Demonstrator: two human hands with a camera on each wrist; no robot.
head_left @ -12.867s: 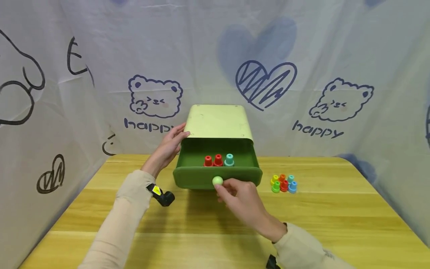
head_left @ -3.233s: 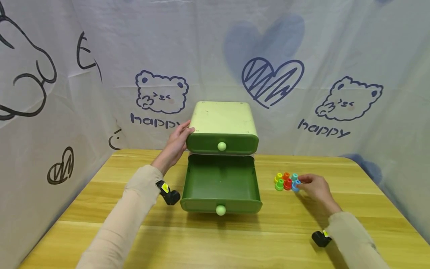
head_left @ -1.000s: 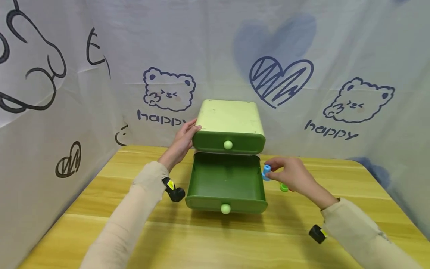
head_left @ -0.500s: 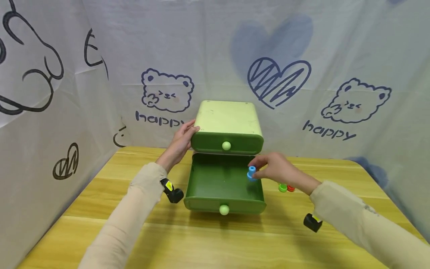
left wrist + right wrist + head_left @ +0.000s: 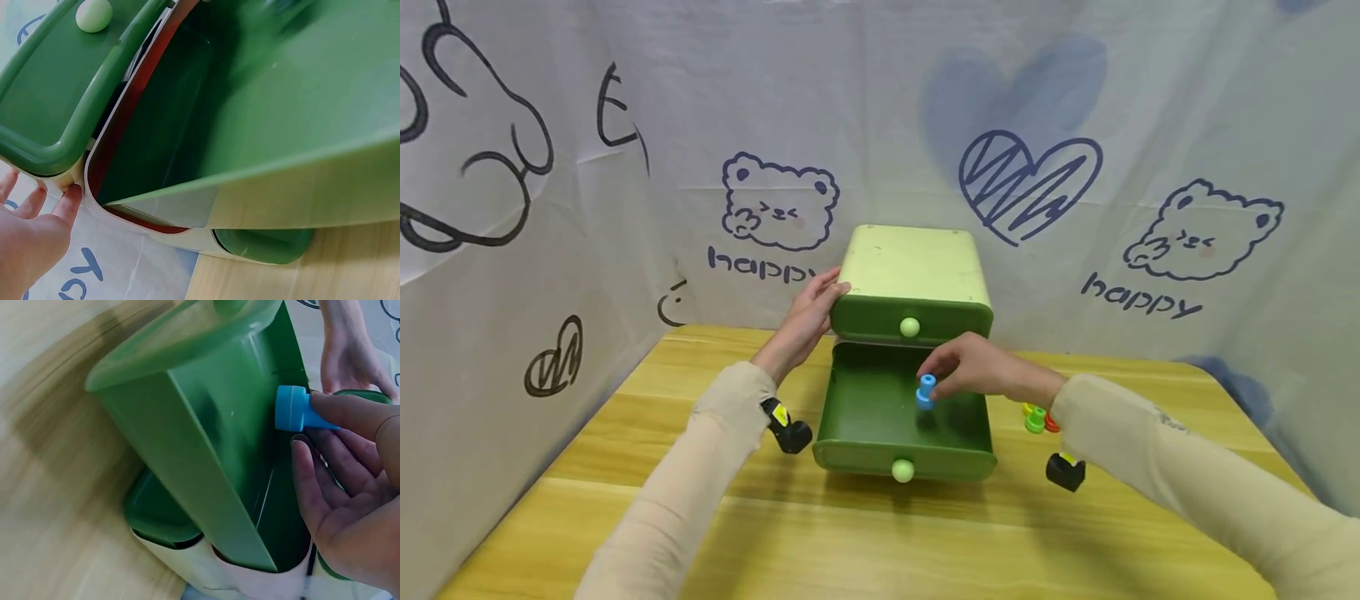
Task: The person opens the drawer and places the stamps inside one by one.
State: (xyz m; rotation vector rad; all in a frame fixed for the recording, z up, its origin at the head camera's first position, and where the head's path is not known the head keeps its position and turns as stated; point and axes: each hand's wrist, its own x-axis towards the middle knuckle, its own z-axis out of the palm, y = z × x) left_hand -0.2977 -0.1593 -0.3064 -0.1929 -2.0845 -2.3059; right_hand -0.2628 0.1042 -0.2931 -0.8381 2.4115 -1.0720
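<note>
A small cabinet (image 5: 916,262) with a pale yellow-green shell and green drawers stands on the table. Its top drawer (image 5: 868,319) is closed, while the drawer (image 5: 861,456) below it is pulled out, nothing lying on the visible part of its floor. Between thumb and fingertips my right hand (image 5: 981,367) pinches a blue plastic peg (image 5: 926,393), wide at the base and narrower at the hollow top. The peg is upright above the pulled-out drawer. My left hand (image 5: 805,321) rests against the cabinet's left side, fingertips (image 5: 70,201) touching the shell in the left wrist view.
More pegs stand on the table right of the drawer, a green one (image 5: 1034,420) and a red one (image 5: 1052,424) among them, partly hidden by the right forearm. A lower drawer (image 5: 265,244) shows closed in the left wrist view. Drawn-on white sheeting (image 5: 880,125) hangs behind.
The top drawer, which held red and light-blue pegs, has closed and the one below has opened. My right hand has lifted the blue peg from the group and carried it left over the drawer.
</note>
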